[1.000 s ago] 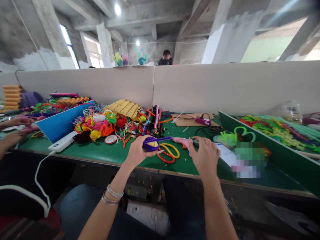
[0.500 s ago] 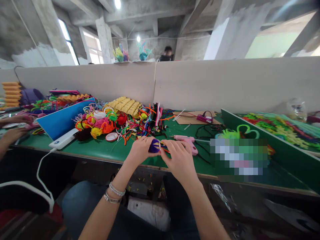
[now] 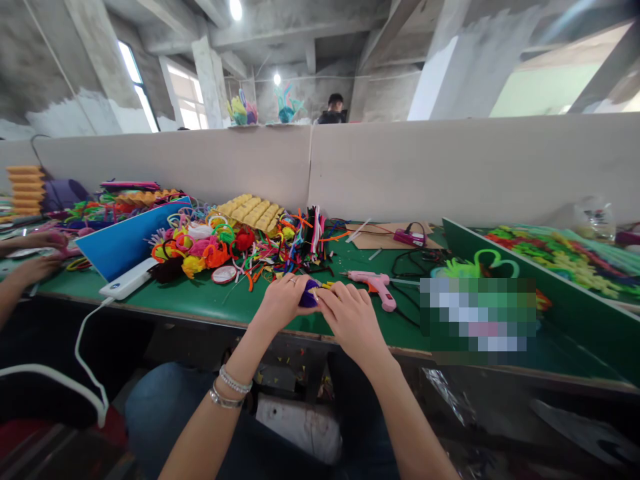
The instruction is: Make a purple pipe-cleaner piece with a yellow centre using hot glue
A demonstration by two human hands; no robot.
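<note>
My left hand (image 3: 283, 301) is closed around a purple fuzzy piece, seemingly made of pipe cleaner (image 3: 309, 295), above the front of the green table. Fingertips of my right hand (image 3: 353, 320) pinch at its right side, where a small pale yellow bit shows. What exactly those fingertips grip is mostly hidden. A short yellow strip (image 3: 328, 285) sticks out just behind the right fingers. Right behind that hand lies a pink hot glue gun (image 3: 376, 283), its nozzle towards the left.
Colourful pipe-cleaner pieces (image 3: 200, 247) pile up behind my left hand, beside a yellow egg-crate sheet (image 3: 250, 212). A blue board (image 3: 133, 237) and white power strip (image 3: 129, 279) stand left, near another person's hands (image 3: 43, 257). A green divider (image 3: 540, 293) bounds the right.
My right hand has shifted slightly left and down, and its fingers now press closer to the purple piece. More of the glue gun shows. The left hand has barely moved.
</note>
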